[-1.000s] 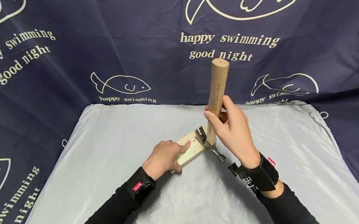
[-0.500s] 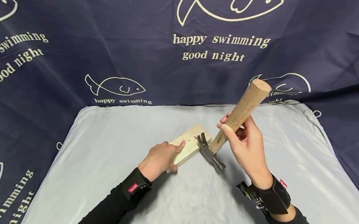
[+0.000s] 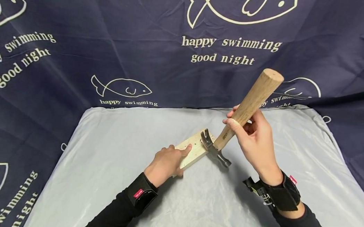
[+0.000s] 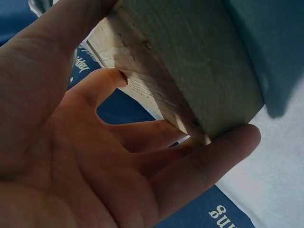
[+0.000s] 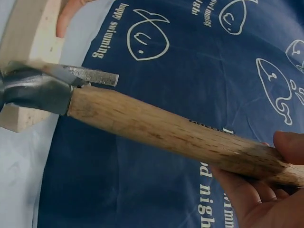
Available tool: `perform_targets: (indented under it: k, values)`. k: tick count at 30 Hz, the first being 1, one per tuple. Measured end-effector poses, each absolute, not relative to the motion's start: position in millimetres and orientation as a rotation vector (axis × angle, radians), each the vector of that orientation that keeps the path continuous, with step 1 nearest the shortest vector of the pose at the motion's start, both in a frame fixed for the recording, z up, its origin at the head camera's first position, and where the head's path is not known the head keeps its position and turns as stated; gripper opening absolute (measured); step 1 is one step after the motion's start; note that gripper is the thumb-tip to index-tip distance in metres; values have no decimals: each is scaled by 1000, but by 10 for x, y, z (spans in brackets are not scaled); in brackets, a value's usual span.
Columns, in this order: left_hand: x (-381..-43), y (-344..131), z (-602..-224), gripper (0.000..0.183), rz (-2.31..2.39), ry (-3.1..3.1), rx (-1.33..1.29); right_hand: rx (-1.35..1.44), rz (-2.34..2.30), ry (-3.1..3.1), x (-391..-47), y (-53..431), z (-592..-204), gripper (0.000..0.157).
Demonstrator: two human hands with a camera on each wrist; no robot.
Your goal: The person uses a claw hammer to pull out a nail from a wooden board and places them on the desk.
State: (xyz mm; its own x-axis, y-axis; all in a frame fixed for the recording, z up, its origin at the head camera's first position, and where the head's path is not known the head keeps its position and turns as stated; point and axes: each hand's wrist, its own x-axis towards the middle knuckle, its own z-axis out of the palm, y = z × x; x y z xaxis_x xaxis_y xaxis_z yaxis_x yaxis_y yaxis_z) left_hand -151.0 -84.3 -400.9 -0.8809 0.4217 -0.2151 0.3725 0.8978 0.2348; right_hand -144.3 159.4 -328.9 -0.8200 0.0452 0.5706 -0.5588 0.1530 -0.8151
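Note:
My left hand [image 3: 165, 161] grips the near end of a pale wooden block [image 3: 193, 156] on the cloth. Its thumb lies over the top face, and in the left wrist view the fingers reach around the block's end [image 4: 199, 66]. My right hand [image 3: 257, 146] holds a claw hammer [image 3: 255, 93] by its wooden handle, thumb on one side and fingers on the other. The handle leans up and to the right. The hammer's claw is over the block's far end, and its striking face points down to the right beside the block. Small dark holes dot the block's top.
A light grey cloth [image 3: 112, 178] covers the table. Dark blue fabric [image 3: 127, 37] with white fish drawings and lettering hangs behind it and along both sides. Each wrist wears a black strap, the right one [image 3: 281, 192] carrying a small device.
The hammer's handle has swung from upright to leaning right, and my right hand has moved right with it. The claw stays by the block's far end. My left hand keeps its grip.

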Motion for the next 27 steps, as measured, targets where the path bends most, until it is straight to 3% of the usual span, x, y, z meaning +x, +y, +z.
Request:
perform_targets:
  k: [27]
  values:
    - [-1517, -888, -3996, 99, 201, 2777, 621, 601, 1843, -1927, -1447, 1494, -3079, 33]
